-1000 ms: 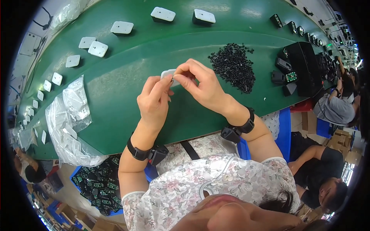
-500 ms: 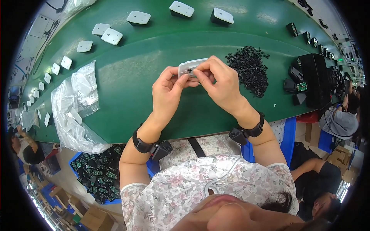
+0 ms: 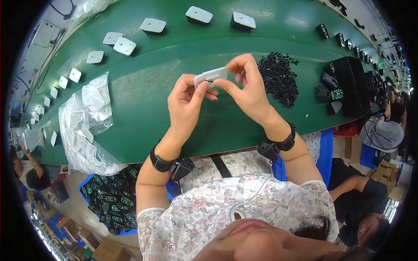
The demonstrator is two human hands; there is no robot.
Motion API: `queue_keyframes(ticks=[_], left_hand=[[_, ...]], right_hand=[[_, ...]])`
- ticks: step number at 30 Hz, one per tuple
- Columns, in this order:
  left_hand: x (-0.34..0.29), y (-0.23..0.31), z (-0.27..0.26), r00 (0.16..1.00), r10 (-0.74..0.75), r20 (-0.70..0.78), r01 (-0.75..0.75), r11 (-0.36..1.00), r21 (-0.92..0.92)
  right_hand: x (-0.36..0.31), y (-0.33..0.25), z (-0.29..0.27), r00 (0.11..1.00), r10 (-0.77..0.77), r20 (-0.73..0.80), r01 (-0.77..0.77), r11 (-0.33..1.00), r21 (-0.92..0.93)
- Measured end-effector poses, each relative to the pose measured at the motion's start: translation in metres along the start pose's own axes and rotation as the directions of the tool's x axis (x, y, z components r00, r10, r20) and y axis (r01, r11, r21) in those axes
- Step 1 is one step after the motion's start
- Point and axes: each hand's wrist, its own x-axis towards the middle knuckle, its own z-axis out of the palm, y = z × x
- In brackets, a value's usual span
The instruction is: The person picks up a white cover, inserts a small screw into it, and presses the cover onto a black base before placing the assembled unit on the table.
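Over the green table, my left hand point(image 3: 183, 98) grips a white plastic cover point(image 3: 216, 74) by its left end, thumb on the near face and fingers behind. A small dark piece shows on the inner face of the cover, partly hidden by my thumbs. My right hand point(image 3: 251, 93) is at the cover's right end; its thumb reaches to the cover near the dark piece, while its fingers are raised and spread, slightly blurred. To the right of that hand lies a pile of small black parts point(image 3: 278, 80).
White-topped cases point(image 3: 153, 25) stand along the far side of the green table point(image 3: 143, 78). Clear plastic bags point(image 3: 85, 126) lie at left. A black box point(image 3: 355, 87) stands at right beside dark housings. A blue bin below left holds circuit boards point(image 3: 111, 198). Other people sit on both sides.
My right hand's fingers have lifted and spread from their pinch at the cover. The cover has tilted and shifted slightly left with my left hand.
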Motion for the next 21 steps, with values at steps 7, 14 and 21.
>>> queue_keyframes(ticks=[7,14,21], left_hand=[[0.001,0.004,0.006,0.996,-0.068,0.053,0.055,0.974,0.221],[0.008,0.0,0.017,0.981,-0.191,-0.026,0.193,0.979,0.064],[0.034,-0.013,-0.094,0.979,-0.12,-0.168,0.197,0.781,0.592]], right_hand=[[0.007,0.01,-0.013,0.98,0.048,0.191,-0.065,0.994,0.084],[0.007,0.018,-0.028,0.983,0.101,0.156,-0.112,0.992,0.063],[0.001,0.037,-0.176,0.955,-0.249,-0.163,0.01,0.576,-0.817]])
